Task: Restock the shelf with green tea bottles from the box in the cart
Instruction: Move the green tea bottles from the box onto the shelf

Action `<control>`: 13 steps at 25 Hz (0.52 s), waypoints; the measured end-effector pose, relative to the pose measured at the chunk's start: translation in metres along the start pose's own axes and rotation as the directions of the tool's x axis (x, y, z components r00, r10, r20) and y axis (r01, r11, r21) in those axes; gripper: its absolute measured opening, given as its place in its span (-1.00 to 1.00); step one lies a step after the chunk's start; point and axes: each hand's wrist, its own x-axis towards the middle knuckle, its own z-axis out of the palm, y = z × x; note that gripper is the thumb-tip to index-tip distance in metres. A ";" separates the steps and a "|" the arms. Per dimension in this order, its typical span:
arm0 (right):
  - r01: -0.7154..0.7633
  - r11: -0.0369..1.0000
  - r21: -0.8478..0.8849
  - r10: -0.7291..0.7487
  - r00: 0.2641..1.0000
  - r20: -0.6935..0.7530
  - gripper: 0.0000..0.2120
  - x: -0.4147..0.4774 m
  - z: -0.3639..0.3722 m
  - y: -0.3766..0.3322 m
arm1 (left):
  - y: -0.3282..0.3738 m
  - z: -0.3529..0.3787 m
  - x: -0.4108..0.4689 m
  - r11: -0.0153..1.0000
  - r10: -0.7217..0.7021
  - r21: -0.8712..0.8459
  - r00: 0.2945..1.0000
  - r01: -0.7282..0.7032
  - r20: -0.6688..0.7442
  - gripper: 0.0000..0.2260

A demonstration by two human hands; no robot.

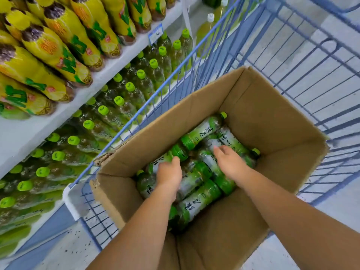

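Cardboard box [272,133] stands open in the blue wire cart [292,55], right beside the shelf [116,65]; only its bottom is covered, and its walls rise bare above that layer. Green tea bottles [198,201] lie there on their sides in a loose jumble, caps pointing different ways, several with their green labels up. One long bottle [202,131] rests slantwise across the others, with its cap near the far corner.

Both hands are down inside the box. The left hand [169,172] lies over a bottle near the left wall, with its fingers bent down past the bottle's far side and out of sight; whether they have closed on it I cannot tell. The right hand [229,162] rests on a bottle towards the middle, one digit stretched forward; its other fingers are hidden too, so its grip is also unclear. Neither bottle looks lifted yet.

On the lower shelf, green-capped bottles [136,90] stand upright in close rows along the whole visible run; above them stands a row of yellow-wrapped bottles [54,45], with a price tag [155,34] on the shelf edge.

My judgement is that the work is well along, since the shelf reads nearly full and the box is low; the bottles left in the box have yet to go across, and where a gap remains on the shelf cannot be seen from here.
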 end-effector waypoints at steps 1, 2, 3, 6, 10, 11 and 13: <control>-0.010 1.000 0.006 0.010 1.000 0.002 -0.48 0.014 0.004 0.000 | -0.001 0.003 0.014 0.994 -0.054 -0.091 0.998 0.052 -0.022 -0.75; -0.023 1.000 0.016 0.023 1.000 0.000 -0.48 0.027 0.006 0.000 | -0.002 0.006 0.026 0.969 -0.136 -0.214 0.990 0.128 -0.025 -0.68; -0.040 0.999 0.032 0.040 0.999 0.004 -0.47 0.041 0.010 -0.001 | -0.001 0.011 0.038 0.906 -0.227 -0.364 0.974 0.215 0.008 -0.60; -0.143 0.960 0.241 0.141 0.990 0.027 -0.44 0.079 0.021 -0.002 | 0.005 0.025 0.065 0.571 -0.333 -0.738 0.923 0.360 0.193 -0.40; -0.220 0.864 0.453 0.200 0.975 0.093 -0.43 0.112 0.032 -0.004 | 0.013 0.035 0.097 0.375 -0.370 -0.849 0.900 0.372 0.231 -0.40; -0.232 0.841 0.489 0.204 0.973 0.112 -0.43 0.120 0.035 -0.005 | 0.014 0.036 0.105 0.373 -0.371 -0.848 0.898 0.377 0.236 -0.43; -0.256 0.792 0.553 0.208 0.967 0.149 -0.44 0.134 0.040 -0.007 | 0.015 0.037 0.115 0.381 -0.378 -0.844 0.897 0.377 0.230 -0.50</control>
